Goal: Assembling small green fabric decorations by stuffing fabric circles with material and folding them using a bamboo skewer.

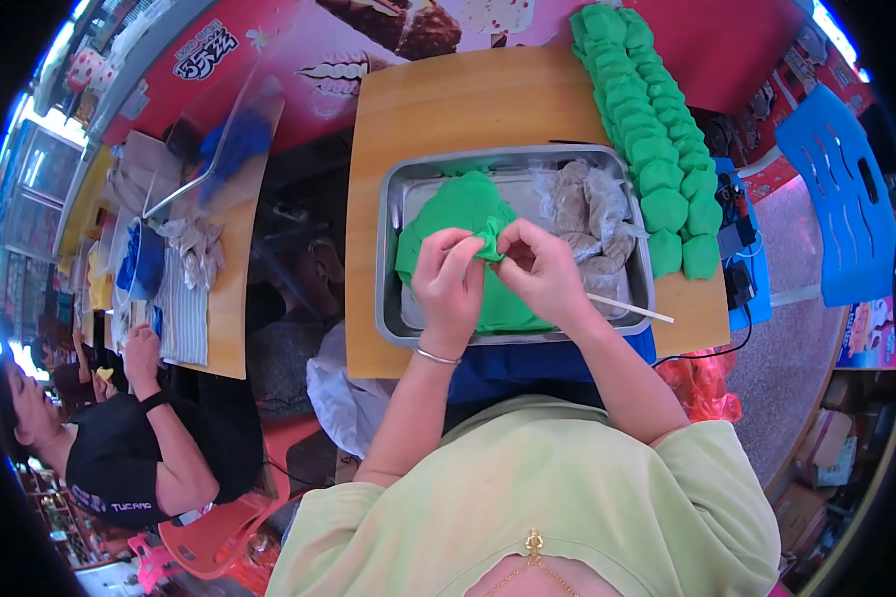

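My left hand [449, 286] and my right hand [545, 276] meet over a metal tray [384, 249]. Between their fingertips they pinch a small, crumpled piece of soft green material [489, 237]. Below it, a heap of the same green material [455, 202] fills the tray's left side; whether it is cloth or something else I cannot tell. Clear plastic bags [607, 204] of greyish-brown lumps lie on the tray's right side. A thin pale stick [631, 308] sticks out over the tray's near right rim.
Two long rows of overlapping green rounded pieces [657, 159] run along the right edge of the wooden table [448, 90]. A blue plastic chair [836, 189] stands at the right. To the left, another person [159, 448] sits at a second table [237, 298] holding cloths and a blue container.
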### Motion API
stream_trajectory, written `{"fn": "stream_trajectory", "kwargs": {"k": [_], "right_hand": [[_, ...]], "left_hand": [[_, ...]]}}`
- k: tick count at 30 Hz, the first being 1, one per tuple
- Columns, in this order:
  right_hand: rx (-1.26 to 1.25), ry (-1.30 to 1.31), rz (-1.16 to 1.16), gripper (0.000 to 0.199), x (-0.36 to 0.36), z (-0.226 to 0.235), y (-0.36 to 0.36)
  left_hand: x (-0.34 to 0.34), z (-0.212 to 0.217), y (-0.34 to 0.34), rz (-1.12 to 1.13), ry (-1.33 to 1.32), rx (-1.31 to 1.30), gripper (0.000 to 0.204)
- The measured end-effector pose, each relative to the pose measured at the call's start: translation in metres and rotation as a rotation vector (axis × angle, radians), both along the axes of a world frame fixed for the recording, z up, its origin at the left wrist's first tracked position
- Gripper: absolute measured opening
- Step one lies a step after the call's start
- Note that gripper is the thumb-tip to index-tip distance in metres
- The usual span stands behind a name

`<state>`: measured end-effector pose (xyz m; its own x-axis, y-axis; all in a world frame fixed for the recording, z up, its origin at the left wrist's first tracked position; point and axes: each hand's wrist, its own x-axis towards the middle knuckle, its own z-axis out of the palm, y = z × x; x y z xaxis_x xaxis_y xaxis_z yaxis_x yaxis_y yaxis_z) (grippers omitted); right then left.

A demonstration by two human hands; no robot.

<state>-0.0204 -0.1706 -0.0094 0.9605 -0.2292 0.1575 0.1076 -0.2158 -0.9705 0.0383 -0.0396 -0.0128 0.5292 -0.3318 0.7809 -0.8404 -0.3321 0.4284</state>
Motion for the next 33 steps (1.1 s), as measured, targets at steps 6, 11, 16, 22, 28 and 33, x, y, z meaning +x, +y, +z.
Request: {"fn": "stream_trajectory", "kwargs": {"k": [6,11,16,22,28,33], "right_hand": [[0.149,0.083,0.046,0.011,0.006,0.002,0.003],[-0.046,0.023,-0.034,0.01,0.006,0.003,0.006],[-0.307,-0.25,-0.175,0.014,0.006,0.016,0.009],[-0.099,-0.22,-0.22,0.018,0.01,0.014,0.01],[-0.082,-0.227,-0.214,0.018,0.014,0.016,0.006],[-0.08,-0.231,-0.186,0.021,0.012,0.014,0.008]], "left_hand": [[0.0,-0.004,0.004,0.072,-0.009,-0.099,0.025],[0.0,0.0,0.01,0.074,0.022,0.05,0.021],[-0.012,0.005,-0.005,0.029,0.493,-0.205,0.017],[-0.012,-0.007,-0.006,-0.367,1.059,-0.575,0.011],[-0.007,0.003,-0.011,-0.537,1.244,-0.792,0.022],[-0.002,-0.004,-0.004,-0.701,1.413,-0.913,0.026]]}}
